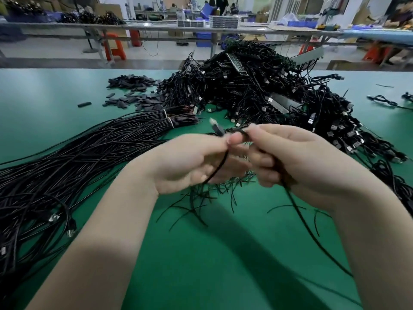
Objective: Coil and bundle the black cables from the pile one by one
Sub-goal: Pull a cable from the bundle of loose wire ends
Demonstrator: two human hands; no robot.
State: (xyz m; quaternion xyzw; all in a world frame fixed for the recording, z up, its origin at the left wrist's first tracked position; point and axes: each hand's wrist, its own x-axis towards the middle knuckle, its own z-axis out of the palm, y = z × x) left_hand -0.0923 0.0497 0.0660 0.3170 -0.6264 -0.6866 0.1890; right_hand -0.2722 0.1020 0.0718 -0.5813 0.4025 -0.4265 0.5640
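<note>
Both hands meet over the middle of the green surface (201,253), and both are curled round one black cable (299,218). The left hand (190,162) pinches it just below the plug (216,128), which sticks up past the thumb, blurred. The right hand (297,162) grips the same cable beside it; from under that hand the cable trails down toward the near right edge, where it is cut off.

Behind the hands rises the pile of tangled black cables (257,90), many with silver plug ends showing; their number cannot be counted. Two grey metal strips (283,101) lie partly buried in the pile, their full length hidden. To the left, a long sheaf of straight black cables (89,157) runs from the near left edge toward the pile, bound near its far end by two white ties (170,123); its near end is cut off by the frame. Beyond the sheaf lies a scatter of short black sleeves (131,90), too many and too overlapped to count. Under the hands, thin black twist ties (196,204) lie loose on the surface, partly hidden by the wrists. A separate coiled cable (384,100) lies at the far right.

In the background, blue bins (299,23) stand on a long bench (156,26); what they hold cannot be made out.
</note>
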